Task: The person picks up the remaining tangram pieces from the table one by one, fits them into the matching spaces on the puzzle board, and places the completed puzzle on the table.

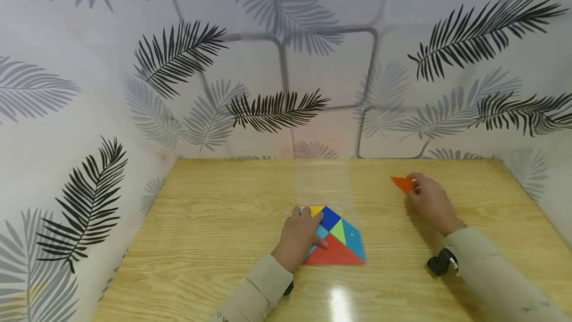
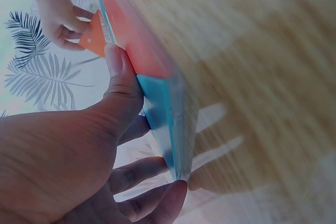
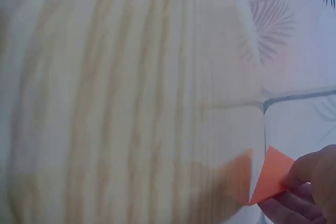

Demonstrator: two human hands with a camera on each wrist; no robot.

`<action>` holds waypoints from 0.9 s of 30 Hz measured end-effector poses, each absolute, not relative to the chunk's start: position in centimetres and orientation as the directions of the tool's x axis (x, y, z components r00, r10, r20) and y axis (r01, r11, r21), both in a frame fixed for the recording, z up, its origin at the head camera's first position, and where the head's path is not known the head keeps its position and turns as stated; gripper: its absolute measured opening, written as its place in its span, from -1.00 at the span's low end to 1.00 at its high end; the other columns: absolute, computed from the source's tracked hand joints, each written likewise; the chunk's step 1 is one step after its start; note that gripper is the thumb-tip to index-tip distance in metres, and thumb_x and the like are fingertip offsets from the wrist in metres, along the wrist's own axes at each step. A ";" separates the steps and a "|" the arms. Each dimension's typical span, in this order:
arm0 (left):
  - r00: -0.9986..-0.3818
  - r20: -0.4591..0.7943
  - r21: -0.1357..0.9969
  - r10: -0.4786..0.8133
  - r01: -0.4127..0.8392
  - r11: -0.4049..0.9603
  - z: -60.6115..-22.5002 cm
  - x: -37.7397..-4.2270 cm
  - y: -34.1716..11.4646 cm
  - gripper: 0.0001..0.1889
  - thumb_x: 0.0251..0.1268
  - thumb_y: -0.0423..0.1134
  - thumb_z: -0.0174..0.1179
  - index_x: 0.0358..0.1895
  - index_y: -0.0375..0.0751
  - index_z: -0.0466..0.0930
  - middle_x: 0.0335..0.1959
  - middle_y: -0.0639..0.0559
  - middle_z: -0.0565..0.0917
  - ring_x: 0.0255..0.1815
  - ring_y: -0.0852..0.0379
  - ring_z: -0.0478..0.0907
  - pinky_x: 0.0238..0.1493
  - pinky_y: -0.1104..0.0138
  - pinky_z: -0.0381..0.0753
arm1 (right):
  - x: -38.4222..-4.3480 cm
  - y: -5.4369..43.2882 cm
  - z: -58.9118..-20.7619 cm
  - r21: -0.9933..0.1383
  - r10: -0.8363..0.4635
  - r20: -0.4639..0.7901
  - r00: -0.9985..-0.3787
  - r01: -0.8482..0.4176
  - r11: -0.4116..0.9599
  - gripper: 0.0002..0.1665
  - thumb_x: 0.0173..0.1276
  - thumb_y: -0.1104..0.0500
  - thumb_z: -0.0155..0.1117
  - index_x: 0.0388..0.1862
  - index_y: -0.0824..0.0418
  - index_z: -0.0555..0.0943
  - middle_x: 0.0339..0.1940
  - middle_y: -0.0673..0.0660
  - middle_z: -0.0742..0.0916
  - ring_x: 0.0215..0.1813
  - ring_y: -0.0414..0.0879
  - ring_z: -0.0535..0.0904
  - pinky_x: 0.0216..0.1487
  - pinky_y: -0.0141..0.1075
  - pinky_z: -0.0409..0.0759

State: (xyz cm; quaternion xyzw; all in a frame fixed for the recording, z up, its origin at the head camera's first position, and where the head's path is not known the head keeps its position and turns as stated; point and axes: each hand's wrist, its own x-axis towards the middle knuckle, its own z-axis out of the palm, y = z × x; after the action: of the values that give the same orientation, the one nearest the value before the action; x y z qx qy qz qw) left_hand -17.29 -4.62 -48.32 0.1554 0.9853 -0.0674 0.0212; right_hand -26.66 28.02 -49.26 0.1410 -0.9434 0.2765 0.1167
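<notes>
A flat tangram (image 1: pixel 337 252) of coloured pieces lies on the table in front of me. It shows a large red triangle, a dark blue square (image 1: pixel 329 218), a light green triangle (image 1: pixel 338 232), a blue triangle (image 1: pixel 354 240) and a bit of yellow. My left hand (image 1: pixel 298 238) grips its left side, the thumb over the red piece and fingers by the far edge, hiding part of it. Off to the right, my right hand (image 1: pixel 431 200) pinches an orange triangle (image 3: pixel 274 174) between thumb and fingers, raised over the table with its point toward the left.
The wood-grain table (image 1: pixel 214 212) ends at a wall (image 1: pixel 321 133) with a leaf pattern, which also rises on both sides. A pale translucent strip (image 1: pixel 323 183) runs from behind the tangram to the back edge. Dark wrist devices (image 1: pixel 440 262) show at the cuffs.
</notes>
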 end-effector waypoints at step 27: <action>-0.949 -0.032 -0.133 0.315 0.316 0.939 -48.2 -17.2 -4.7 -0.18 -0.19 0.42 0.02 0.27 0.20 0.39 0.00 0.01 0.51 -0.03 0.01 0.39 -0.33 0.36 0.55 | -23.7 21.3 -47.2 -0.542 -0.372 0.328 -0.868 -0.496 0.679 -0.95 0.28 0.23 0.24 -0.33 0.21 0.57 -0.44 0.04 0.67 -0.42 -0.15 0.56 -0.42 -0.31 0.55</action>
State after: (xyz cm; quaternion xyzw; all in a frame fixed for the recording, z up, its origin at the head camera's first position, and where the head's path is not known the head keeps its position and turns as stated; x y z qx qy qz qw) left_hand -17.17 -4.67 -48.21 0.1603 0.9847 -0.0685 0.0052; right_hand -23.73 21.34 -47.21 0.2380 -0.9111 0.3225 0.0960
